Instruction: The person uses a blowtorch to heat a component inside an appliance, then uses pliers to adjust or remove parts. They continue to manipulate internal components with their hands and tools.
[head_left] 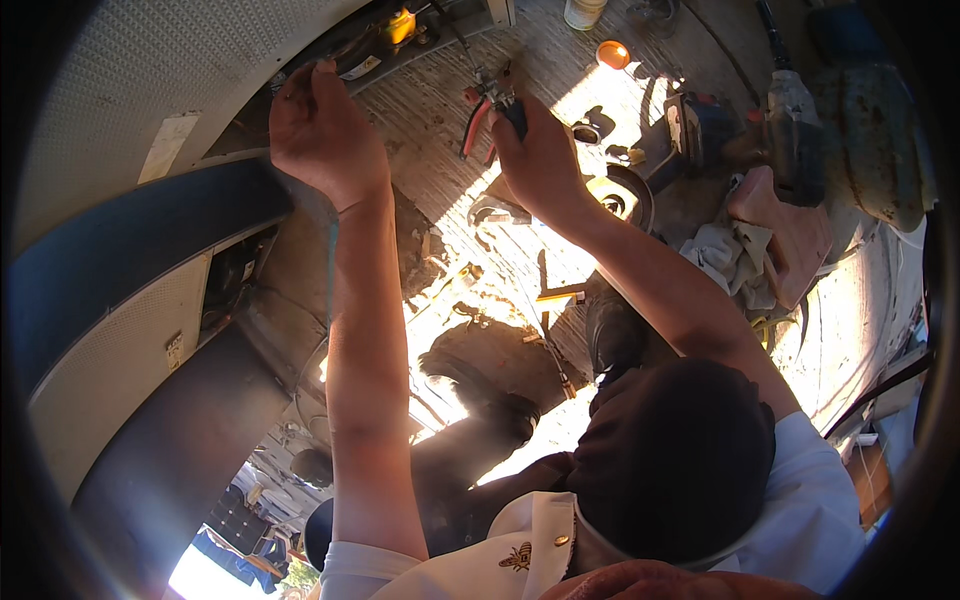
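Observation:
My left hand (325,140) is raised with curled fingers at the gap under a perforated beige panel (150,80), close to a black part with a yellow piece (400,28); what it grips, if anything, is hidden. My right hand (530,160) is closed on red-and-black pliers (482,105), whose metal head points up toward the panel's edge, just right of my left hand. Below the right hand, a round metal part (615,205) lies on the sunlit floor among small parts.
At right are a power tool (785,110), a greenish metal tank (870,150), a pink container (775,230) and a white rag (720,260). An orange cup (612,55) sits behind. A dark cap (670,460) fills the lower middle. Blue-and-beige bodywork (130,280) borders the left.

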